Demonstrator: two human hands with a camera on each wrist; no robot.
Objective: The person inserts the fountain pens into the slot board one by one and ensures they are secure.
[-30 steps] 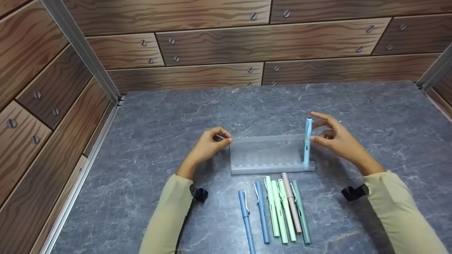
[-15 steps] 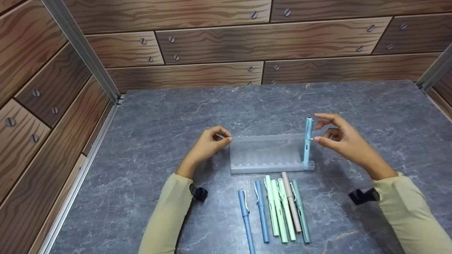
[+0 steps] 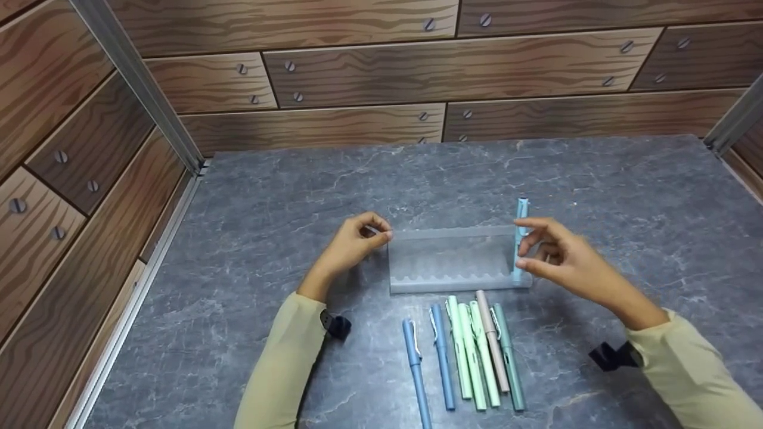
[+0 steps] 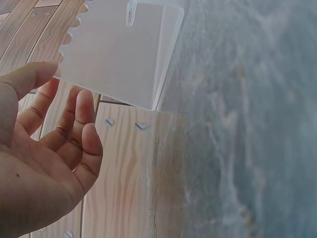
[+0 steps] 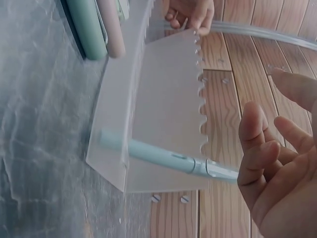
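A frosted clear pen rack (image 3: 447,256) with a scalloped front ledge and back edge stands on the table. My left hand (image 3: 357,241) pinches its upper left corner between thumb and finger, the other fingers loosely curled in the left wrist view (image 4: 54,134). At the rack's right end a light blue pen (image 3: 521,208) leans upright, its lower end in the front ledge (image 5: 158,156). Just right of this pen is my right hand (image 3: 560,256), fingers loosely bent, thumb and fingertips overlapping the pen in the head view. In the right wrist view its fingers do not wrap the pen.
In front of the rack lie two blue pens (image 3: 442,357), several light green pens (image 3: 471,357), a pinkish-brown pen (image 3: 492,342) and a dark green pen (image 3: 508,357). Wood-patterned walls (image 3: 357,77) bound the grey marbled table (image 3: 286,196) at the back and sides.
My right hand drew back from the light blue pen to the right, then came down and left, lower beside it. The pen stays standing in the rack; my left hand has not moved.
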